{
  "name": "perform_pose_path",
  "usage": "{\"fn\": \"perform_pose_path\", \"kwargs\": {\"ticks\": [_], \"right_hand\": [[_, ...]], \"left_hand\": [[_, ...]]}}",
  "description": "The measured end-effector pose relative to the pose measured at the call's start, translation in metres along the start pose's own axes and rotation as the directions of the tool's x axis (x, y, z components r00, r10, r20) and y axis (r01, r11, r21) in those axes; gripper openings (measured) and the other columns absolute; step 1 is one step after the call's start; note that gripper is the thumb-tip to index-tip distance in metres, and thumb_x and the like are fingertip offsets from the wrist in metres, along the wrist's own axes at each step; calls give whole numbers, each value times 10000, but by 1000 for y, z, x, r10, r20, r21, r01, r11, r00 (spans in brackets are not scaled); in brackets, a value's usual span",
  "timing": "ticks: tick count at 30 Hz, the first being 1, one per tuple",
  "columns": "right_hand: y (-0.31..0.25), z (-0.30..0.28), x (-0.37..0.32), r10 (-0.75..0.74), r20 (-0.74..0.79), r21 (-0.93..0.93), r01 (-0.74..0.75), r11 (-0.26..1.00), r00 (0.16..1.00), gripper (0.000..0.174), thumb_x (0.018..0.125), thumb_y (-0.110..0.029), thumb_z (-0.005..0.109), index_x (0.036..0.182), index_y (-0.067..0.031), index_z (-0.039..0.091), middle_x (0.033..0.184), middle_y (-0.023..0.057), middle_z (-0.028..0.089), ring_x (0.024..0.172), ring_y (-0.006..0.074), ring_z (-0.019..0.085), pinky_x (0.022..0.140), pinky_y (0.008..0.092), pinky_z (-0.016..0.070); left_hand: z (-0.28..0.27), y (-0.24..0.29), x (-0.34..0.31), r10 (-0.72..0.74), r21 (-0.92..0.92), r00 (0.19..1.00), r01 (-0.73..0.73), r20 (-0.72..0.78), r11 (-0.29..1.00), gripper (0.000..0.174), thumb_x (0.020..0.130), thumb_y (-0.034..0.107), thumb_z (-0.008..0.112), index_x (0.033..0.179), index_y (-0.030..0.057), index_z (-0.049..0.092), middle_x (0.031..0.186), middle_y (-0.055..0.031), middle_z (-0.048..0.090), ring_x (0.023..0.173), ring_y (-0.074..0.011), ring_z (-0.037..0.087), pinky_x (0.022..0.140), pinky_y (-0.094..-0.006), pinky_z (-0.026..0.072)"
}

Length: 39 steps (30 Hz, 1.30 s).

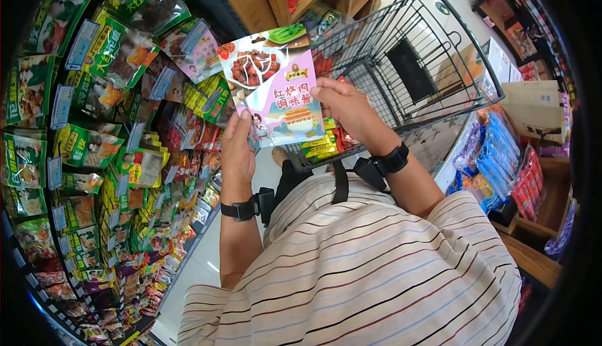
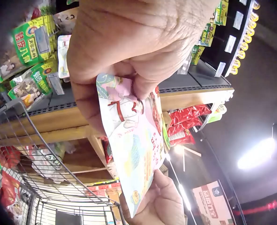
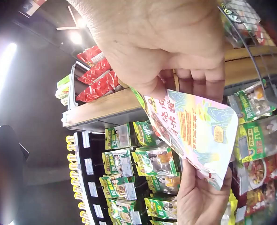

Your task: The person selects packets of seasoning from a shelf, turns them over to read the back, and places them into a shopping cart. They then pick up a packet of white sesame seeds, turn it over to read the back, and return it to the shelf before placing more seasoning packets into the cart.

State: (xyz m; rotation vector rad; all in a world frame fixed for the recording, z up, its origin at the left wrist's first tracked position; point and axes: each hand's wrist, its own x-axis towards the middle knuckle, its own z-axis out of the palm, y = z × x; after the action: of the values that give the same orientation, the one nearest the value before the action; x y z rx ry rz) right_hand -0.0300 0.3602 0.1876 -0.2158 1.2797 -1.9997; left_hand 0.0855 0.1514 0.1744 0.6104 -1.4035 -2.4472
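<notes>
A pink seasoning sauce packet [image 1: 276, 89], printed with a dish of braised meat and a small figure, is held up in front of the body. My left hand [image 1: 237, 148] pinches its lower left corner, with the thumb on the printed front. On the right edge, my right hand [image 1: 351, 111] grips the packet between thumb and fingers. In the left wrist view the same packet [image 2: 133, 150] tilts away, the left thumb lying over its corner. The right wrist view shows the packet [image 3: 199, 131] stretched between both hands.
Left of me runs a shelf wall of hanging green spice packets [image 1: 119, 51] with price tags. A wire shopping cart [image 1: 407, 57] stands ahead, holding yellow and red packets [image 1: 323, 142]. To the right is a wooden bin [image 1: 545, 189] beside blue and red bagged goods [image 1: 501, 152].
</notes>
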Motion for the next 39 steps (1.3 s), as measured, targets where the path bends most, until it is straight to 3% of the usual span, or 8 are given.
{"fn": "perform_pose_path", "kwargs": {"ticks": [13,22,26,29,32,34,37,39], "right_hand": [[5,6,5,3,28,-19,-2,1000,1000,231,994,-238,576,1096,-44,648,1018,-1,665,927,80,627,794,260,514],[-9,21,-3,-29,65,-106,36,994,997,290,1000,-258,575,1160,-24,635,1031,16,666,899,92,631,783,252,524],[-35,44,-14,-54,348,-168,120,979,936,386,1026,-289,535,1294,-18,595,1109,78,650,916,124,641,806,277,535],[-30,55,-17,8,489,-287,152,946,872,380,1030,-286,529,1302,-30,598,1146,88,648,983,134,633,844,285,523],[-15,63,-16,-77,575,-320,310,895,815,379,1017,-275,554,1301,-29,599,1194,94,657,1118,167,597,951,313,478],[-8,63,-15,-92,621,-357,386,851,778,375,1007,-266,569,1295,-27,605,1226,110,655,1154,190,594,991,323,459],[-8,61,-16,2,649,-345,292,892,761,367,1002,-261,575,1285,-30,614,1235,117,652,1171,199,592,999,324,457],[-5,58,-13,0,670,-352,318,880,743,367,998,-264,584,1280,-33,620,1241,118,650,1174,206,591,1003,329,457]], "left_hand": [[-20,-9,4,-7,50,1000,9,-30,999,215,1005,231,592,1119,54,637,969,16,665,829,-53,596,713,-207,466],[6,-12,9,-45,-49,998,47,43,998,285,1028,233,537,1193,3,577,1131,-83,672,1005,-152,650,852,-285,530],[15,-6,7,-159,-149,977,180,143,972,437,1056,357,430,1333,27,504,1227,-149,630,1030,-222,651,848,-358,563],[25,-7,-3,-29,-294,959,116,283,949,522,1015,383,509,1354,-12,469,1250,-124,602,1071,-209,627,862,-347,555],[21,-19,5,-20,-338,920,164,392,927,609,1010,414,482,1420,-29,397,1154,-137,610,971,-215,634,763,-320,582],[25,-13,5,-86,-432,880,312,467,846,635,1007,412,483,1427,-54,382,1077,-160,616,926,-229,638,746,-345,591],[25,-10,5,-134,-478,817,452,561,753,648,1008,406,480,1422,-82,377,1017,-183,622,893,-251,641,747,-378,597],[24,-10,4,-92,-487,834,403,544,775,671,1004,426,475,1425,-87,370,1020,-188,621,896,-278,646,751,-406,599]]}}
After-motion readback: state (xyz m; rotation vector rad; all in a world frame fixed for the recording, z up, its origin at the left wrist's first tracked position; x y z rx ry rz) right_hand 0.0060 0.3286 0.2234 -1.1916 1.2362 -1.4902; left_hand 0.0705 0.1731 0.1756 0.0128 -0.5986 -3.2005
